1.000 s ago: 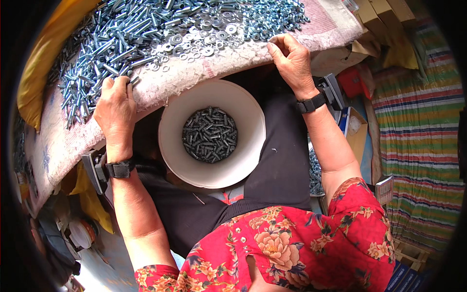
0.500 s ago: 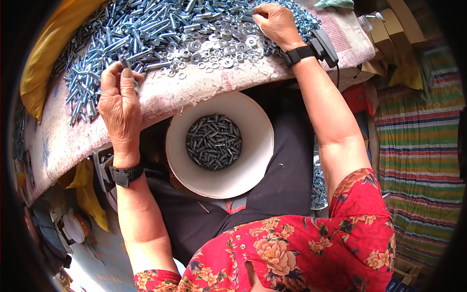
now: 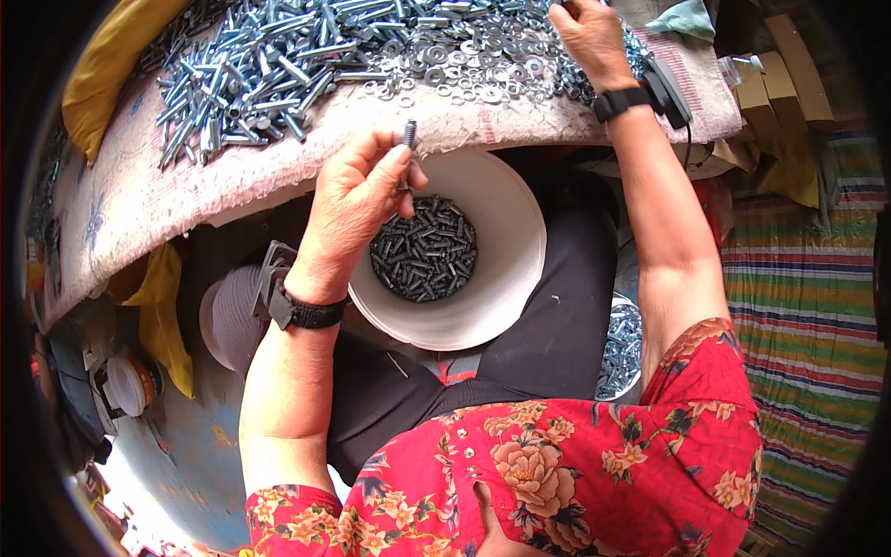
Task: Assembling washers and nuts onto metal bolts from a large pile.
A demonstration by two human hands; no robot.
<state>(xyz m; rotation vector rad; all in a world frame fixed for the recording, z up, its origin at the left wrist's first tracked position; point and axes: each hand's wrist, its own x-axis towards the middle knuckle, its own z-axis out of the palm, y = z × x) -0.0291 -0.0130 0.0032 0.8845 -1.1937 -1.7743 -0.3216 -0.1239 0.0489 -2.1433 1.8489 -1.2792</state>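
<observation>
My left hand (image 3: 353, 190) pinches a dark metal bolt (image 3: 409, 133) between thumb and fingers, its threaded end pointing up. It hangs over the left rim of a white bucket (image 3: 513, 241) between my legs. Small dark bolt-like pieces (image 3: 424, 249) cover the bucket's bottom. My right hand (image 3: 594, 45) is at the far right of the table, fingers drawn together beside a heap of small shiny pieces (image 3: 639, 51); what they hold is unclear. Loose flat washers (image 3: 483, 70) lie in the middle, with a large heap of silvery-blue bolts (image 3: 269, 70) to the left.
A cloth (image 3: 111, 213) covers the table, its front edge curving above the bucket. Another container of shiny metal pieces (image 3: 620, 353) stands beside my right leg. Cardboard boxes (image 3: 787, 70) are at the far right, a yellow cloth (image 3: 116, 74) at the far left.
My left hand has moved right and toward me, from the bolt heap to above the bucket's rim, with a bolt in it. My right hand sits farther up and right in view.
</observation>
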